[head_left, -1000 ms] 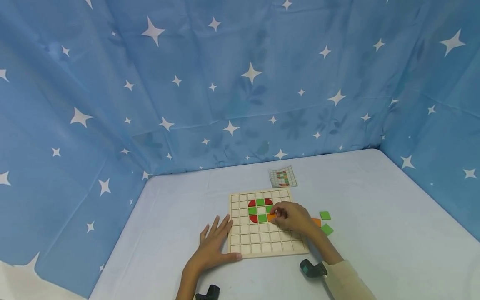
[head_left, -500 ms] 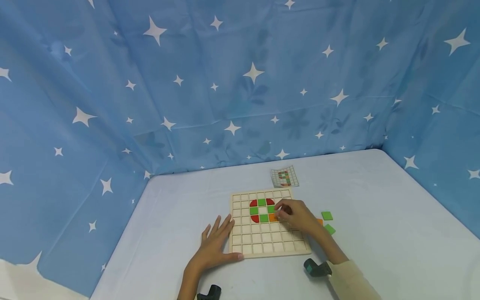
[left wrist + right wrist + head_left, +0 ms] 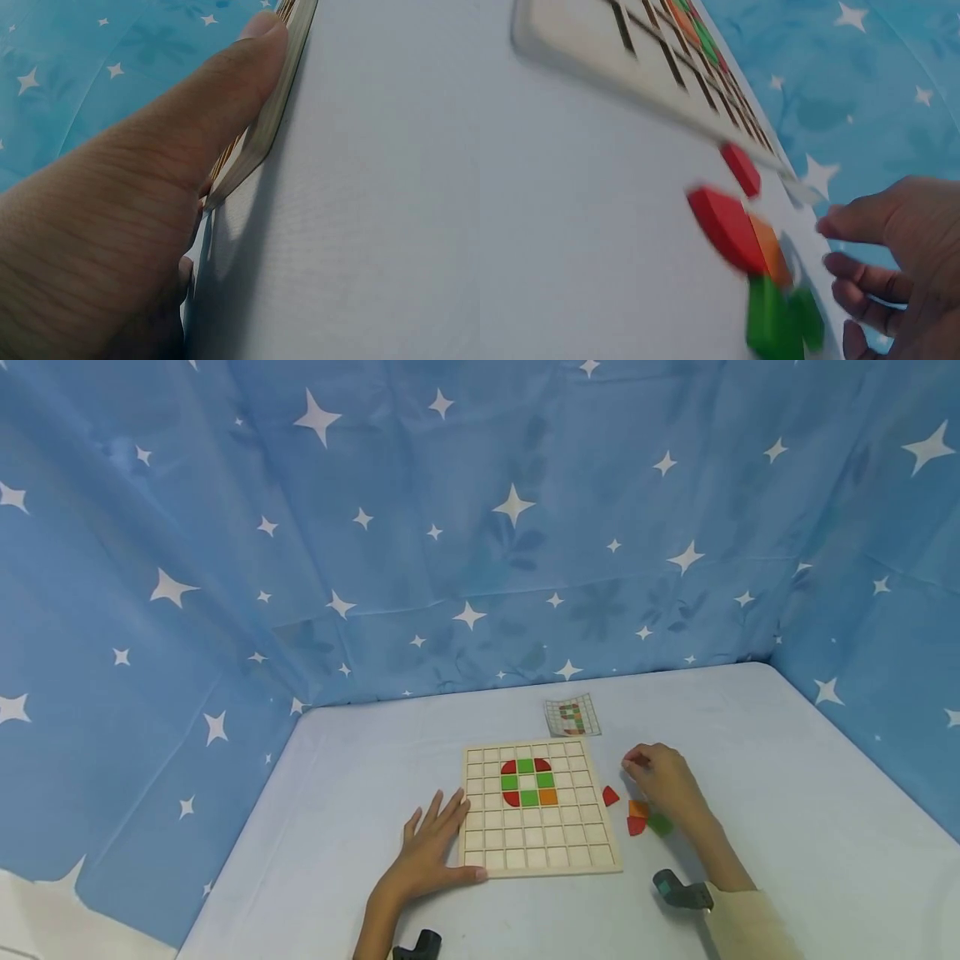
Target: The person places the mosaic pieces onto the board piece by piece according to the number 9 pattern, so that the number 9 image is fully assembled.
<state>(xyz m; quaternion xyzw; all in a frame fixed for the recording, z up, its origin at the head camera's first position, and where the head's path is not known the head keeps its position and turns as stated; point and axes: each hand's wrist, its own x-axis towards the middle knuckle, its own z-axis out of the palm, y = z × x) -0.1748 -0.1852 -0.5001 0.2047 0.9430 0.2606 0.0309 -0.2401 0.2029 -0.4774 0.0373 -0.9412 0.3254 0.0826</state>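
A square wooden grid board (image 3: 532,837) lies on the white table. Set in its cells is a ring of red, green and orange pieces, with an orange square (image 3: 548,797) at its lower right. My left hand (image 3: 426,858) rests spread at the board's lower-left corner, its thumb along the near edge. My right hand (image 3: 667,781) hovers above the table right of the board, fingers loosely bent and holding nothing. Below it lie a red quarter-round piece (image 3: 636,825), an orange piece (image 3: 638,808) and green pieces (image 3: 769,319). Another red piece (image 3: 611,796) lies beside the board's right edge.
Behind the board lies a small printed pattern card (image 3: 572,716) with a coloured figure on a grid. A blue star-patterned curtain (image 3: 480,527) hangs along the table's back and sides.
My right hand has moved off the board to the right, over the loose pieces. It uncovers the orange square on the board and the red pieces. My left hand stays put.
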